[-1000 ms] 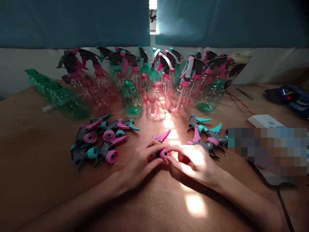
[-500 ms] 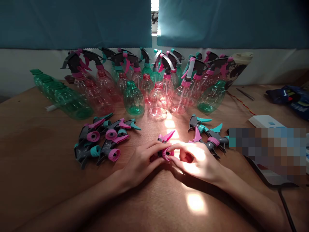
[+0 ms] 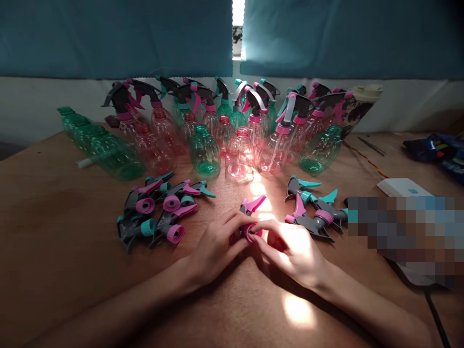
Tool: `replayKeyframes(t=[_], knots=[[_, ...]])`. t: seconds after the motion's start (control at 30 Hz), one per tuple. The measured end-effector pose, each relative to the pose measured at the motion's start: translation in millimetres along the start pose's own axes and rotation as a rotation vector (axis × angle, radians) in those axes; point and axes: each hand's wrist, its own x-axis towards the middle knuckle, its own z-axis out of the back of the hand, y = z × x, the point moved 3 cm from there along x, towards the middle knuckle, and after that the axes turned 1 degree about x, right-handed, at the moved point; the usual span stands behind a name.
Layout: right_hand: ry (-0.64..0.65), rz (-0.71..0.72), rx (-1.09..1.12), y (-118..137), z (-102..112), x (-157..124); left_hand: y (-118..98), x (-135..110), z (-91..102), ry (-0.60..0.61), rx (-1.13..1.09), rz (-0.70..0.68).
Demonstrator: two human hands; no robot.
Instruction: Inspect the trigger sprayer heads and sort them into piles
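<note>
1. My left hand [image 3: 219,245] has thumb and forefinger closed around a grey sprayer [image 3: 253,206], gripping it just by its pink collar [image 3: 248,235]
2. My right hand [image 3: 295,245] comes in from the other side, thumb and forefinger nearly meeting at the collar's mouth and touching it; I cannot tell whether they pinch anything small between them
3. The sprayer is low over the table [image 3: 72,251], right in front of me, collar turned my way, pink trigger pointing up and to the right
4. Beyond my left hand lies a pile of sprayers [image 3: 164,223], pink and teal collars mixed, several overlapping
5. Beyond my right hand is a smaller bunch [image 3: 319,206], likewise lying on the wood
6. Further back, bottles stand close together: an open green one [image 3: 205,157], an open pink one [image 3: 239,155] beside it, others behind with sprayers fitted
7. Sunlight falls across my right hand and between the two groups of sprayers
</note>
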Motion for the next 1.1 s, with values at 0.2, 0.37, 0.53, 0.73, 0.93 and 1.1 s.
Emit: replayKeyframes(t=[0.2, 0.37, 0.53, 0.73, 0.93, 1.1], knots=[[-0.159, 0.087, 0.026, -0.7, 8.4, -4.8, -3.0, 0.0, 1.9, -0.046, 0.029, -0.012], [-0.274, 0.078, 0.018, -2.1, 16.0, -8.0, -11.4, -2.1, 15.8, -0.096, 0.101, -0.041], [-0.216, 0.02, 0.059, -6.2, 10.8, -9.5, -20.8, -15.0, 55.3, -0.242, 0.296, -0.159], [-0.165, -0.067, 0.123, -9.5, 1.4, -13.3, -14.6, -36.4, 116.5, -0.216, 0.616, -0.113], [-0.116, -0.166, 0.118, -2.5, -2.7, -13.6, 7.1, -57.7, 147.7, -0.178, 0.817, -0.03], [-0.091, -0.227, 0.133, -2.5, -4.6, -9.9, 16.4, -69.2, 140.1, 0.026, 0.801, 0.017]])
